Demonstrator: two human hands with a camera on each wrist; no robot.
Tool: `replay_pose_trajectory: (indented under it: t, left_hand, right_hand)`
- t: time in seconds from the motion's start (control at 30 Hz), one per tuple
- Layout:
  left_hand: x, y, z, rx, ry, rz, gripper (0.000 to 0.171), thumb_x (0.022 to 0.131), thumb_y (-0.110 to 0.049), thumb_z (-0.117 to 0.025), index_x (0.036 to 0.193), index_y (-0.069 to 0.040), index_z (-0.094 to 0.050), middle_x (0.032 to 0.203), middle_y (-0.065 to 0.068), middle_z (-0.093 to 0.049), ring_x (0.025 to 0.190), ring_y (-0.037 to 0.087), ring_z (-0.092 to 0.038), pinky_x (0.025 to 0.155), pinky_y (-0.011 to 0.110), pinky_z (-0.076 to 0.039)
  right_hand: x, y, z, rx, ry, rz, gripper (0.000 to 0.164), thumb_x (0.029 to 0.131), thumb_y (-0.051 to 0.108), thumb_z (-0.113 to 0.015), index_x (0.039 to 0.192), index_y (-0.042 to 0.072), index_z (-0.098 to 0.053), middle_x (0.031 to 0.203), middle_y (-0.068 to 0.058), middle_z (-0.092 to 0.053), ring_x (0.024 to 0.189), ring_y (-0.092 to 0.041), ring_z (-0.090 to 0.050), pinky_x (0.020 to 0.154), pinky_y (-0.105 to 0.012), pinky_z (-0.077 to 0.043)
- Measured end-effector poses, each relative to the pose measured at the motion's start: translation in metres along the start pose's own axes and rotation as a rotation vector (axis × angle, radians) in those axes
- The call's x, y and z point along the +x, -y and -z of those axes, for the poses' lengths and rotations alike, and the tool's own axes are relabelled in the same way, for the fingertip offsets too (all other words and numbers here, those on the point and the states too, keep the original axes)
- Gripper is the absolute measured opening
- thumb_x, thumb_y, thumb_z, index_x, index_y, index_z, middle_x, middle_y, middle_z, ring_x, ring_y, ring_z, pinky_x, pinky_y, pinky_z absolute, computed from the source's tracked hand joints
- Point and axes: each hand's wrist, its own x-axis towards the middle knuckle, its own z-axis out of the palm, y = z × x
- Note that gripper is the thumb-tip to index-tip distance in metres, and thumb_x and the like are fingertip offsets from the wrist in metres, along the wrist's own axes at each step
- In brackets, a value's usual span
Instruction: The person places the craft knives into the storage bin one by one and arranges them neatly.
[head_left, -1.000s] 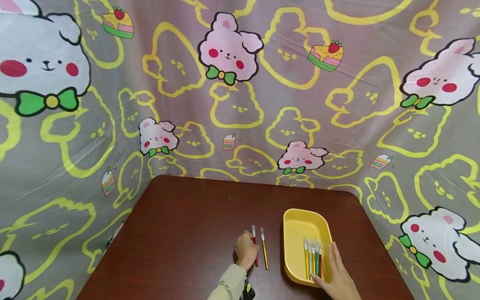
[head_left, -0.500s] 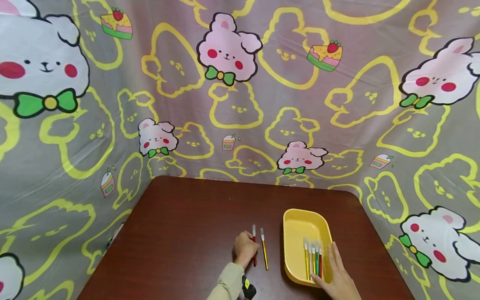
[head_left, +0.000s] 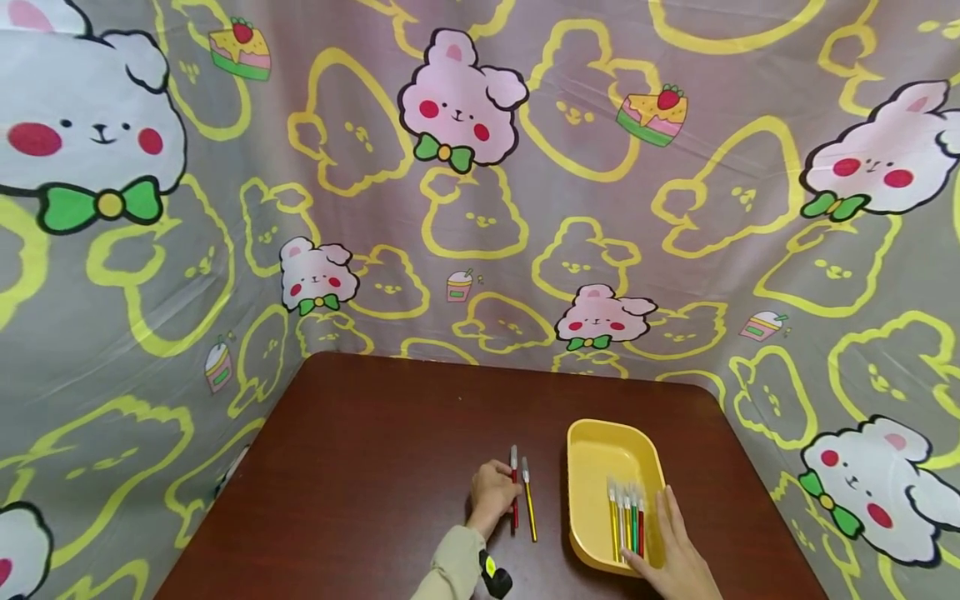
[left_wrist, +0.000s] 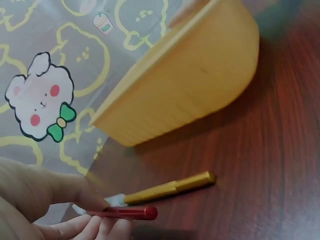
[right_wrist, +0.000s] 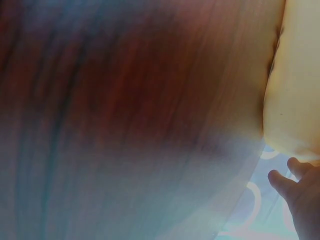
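My left hand [head_left: 492, 493] pinches a red craft knife [left_wrist: 132, 213] with a clear cap between thumb and fingers. A shadow under its end in the left wrist view suggests it is slightly off the table. Just right of it, a gold craft knife [head_left: 530, 502] lies on the table, its capped end pointing away. Beyond that stands a yellow tray [head_left: 576, 492], where several capped craft knives [head_left: 626, 521] in gold, silver, green and red lie side by side. My right hand [head_left: 681, 546] rests at the tray's near right corner, fingers straight along its side and thumb over the rim.
The brown wooden table [head_left: 375, 450] has patterned curtains [head_left: 480, 192] close behind and on both sides. A black device with a yellow mark [head_left: 495, 575] is at my left wrist. The tray's wall rises between the loose gold knife and the knives inside.
The red craft knife has moved a little right and away from me with my left hand, closer to the gold one. My right hand and the tray have stayed put.
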Motion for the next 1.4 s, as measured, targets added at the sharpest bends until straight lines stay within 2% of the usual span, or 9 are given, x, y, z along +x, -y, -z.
replay_pose_trajectory:
  t: [0.37, 0.9, 1.03, 1.1, 1.13, 1.2, 1.27, 1.33, 1.4]
  left_hand:
    - [-0.003, -0.023, 0.000, -0.169, 0.080, -0.030, 0.025, 0.069, 0.013, -0.075, 0.091, 0.002, -0.069, 0.072, 0.001, -0.066, 0.050, 0.010, -0.059, 0.043, 0.029, -0.054]
    - [-0.018, -0.051, -0.022, -0.143, 0.121, -0.105, 0.029, 0.067, 0.015, -0.079, 0.088, -0.003, -0.069, 0.068, -0.004, -0.062, 0.053, 0.006, -0.056, 0.045, 0.023, -0.050]
    - [-0.021, -0.058, -0.029, -0.128, 0.141, -0.107, 0.029, 0.067, 0.013, -0.082, 0.087, -0.004, -0.069, 0.067, -0.005, -0.062, 0.052, 0.005, -0.056, 0.050, 0.029, -0.055]
    - [-0.023, -0.062, -0.033, -0.133, 0.155, -0.099, 0.029, 0.068, 0.013, -0.081, 0.087, -0.005, -0.069, 0.067, -0.006, -0.062, 0.046, 0.006, -0.056, 0.069, 0.037, -0.062]
    - [-0.024, -0.065, -0.035, -0.138, 0.163, -0.098, 0.029, 0.068, 0.013, -0.081, 0.087, -0.005, -0.068, 0.067, -0.006, -0.061, 0.046, 0.006, -0.056, 0.071, 0.041, -0.063]
    - [-0.026, -0.070, -0.039, -0.144, 0.177, -0.095, 0.029, 0.069, 0.014, -0.080, 0.088, -0.005, -0.068, 0.067, -0.006, -0.061, 0.043, 0.006, -0.055, 0.068, 0.043, -0.063]
    - [-0.029, -0.075, -0.043, -0.127, 0.179, -0.100, 0.029, 0.069, 0.013, -0.080, 0.088, -0.005, -0.067, 0.067, -0.007, -0.060, 0.047, 0.004, -0.054, 0.065, 0.034, -0.062]
    - [-0.033, -0.079, -0.046, -0.149, 0.193, -0.086, 0.030, 0.069, 0.015, -0.079, 0.089, -0.004, -0.066, 0.067, -0.005, -0.058, 0.049, 0.005, -0.053, 0.045, 0.028, -0.055]
    - [-0.038, -0.082, -0.048, -0.131, 0.191, -0.095, 0.030, 0.070, 0.015, -0.079, 0.089, -0.004, -0.065, 0.066, -0.004, -0.057, 0.050, 0.005, -0.053, 0.043, 0.023, -0.050]
  right_hand:
    - [-0.002, -0.003, -0.003, 0.005, -0.053, 0.038, 0.118, 0.087, 0.047, -0.083, 0.168, 0.000, -0.010, 0.174, -0.022, -0.005, 0.111, -0.059, -0.062, 0.076, -0.066, -0.055]
    - [0.000, -0.004, -0.001, 0.001, -0.011, 0.008, 0.120, 0.089, 0.050, -0.081, 0.168, 0.000, -0.005, 0.173, -0.023, -0.004, 0.109, -0.057, -0.063, 0.073, -0.065, -0.055]
    - [0.001, -0.003, -0.001, 0.006, 0.012, -0.009, 0.122, 0.089, 0.052, -0.080, 0.168, 0.001, -0.003, 0.173, -0.023, -0.002, 0.110, -0.058, -0.063, 0.073, -0.065, -0.056]
    - [0.001, -0.002, -0.001, 0.004, 0.020, -0.015, 0.123, 0.089, 0.053, -0.079, 0.168, 0.002, -0.001, 0.174, -0.023, 0.000, 0.111, -0.058, -0.062, 0.074, -0.065, -0.055]
    - [0.001, -0.002, -0.001, 0.004, 0.018, -0.014, 0.123, 0.089, 0.053, -0.079, 0.168, 0.002, -0.001, 0.173, -0.023, -0.001, 0.110, -0.058, -0.062, 0.075, -0.066, -0.055]
    - [0.000, -0.002, -0.001, -0.001, 0.007, -0.008, 0.122, 0.089, 0.052, -0.080, 0.168, 0.002, -0.001, 0.174, -0.022, 0.000, 0.110, -0.057, -0.063, 0.076, -0.066, -0.055]
    - [0.000, -0.002, -0.001, -0.006, -0.009, 0.003, 0.121, 0.089, 0.051, -0.081, 0.168, 0.001, -0.004, 0.173, -0.022, -0.002, 0.109, -0.057, -0.063, 0.078, -0.067, -0.055]
    - [0.000, -0.002, 0.000, -0.006, -0.018, 0.010, 0.120, 0.088, 0.050, -0.081, 0.168, 0.000, -0.006, 0.173, -0.023, -0.004, 0.109, -0.057, -0.064, 0.078, -0.067, -0.055]
    - [0.001, -0.002, 0.000, -0.005, -0.009, 0.009, 0.120, 0.088, 0.050, -0.081, 0.168, 0.000, -0.006, 0.173, -0.023, -0.003, 0.108, -0.056, -0.064, 0.077, -0.067, -0.055]
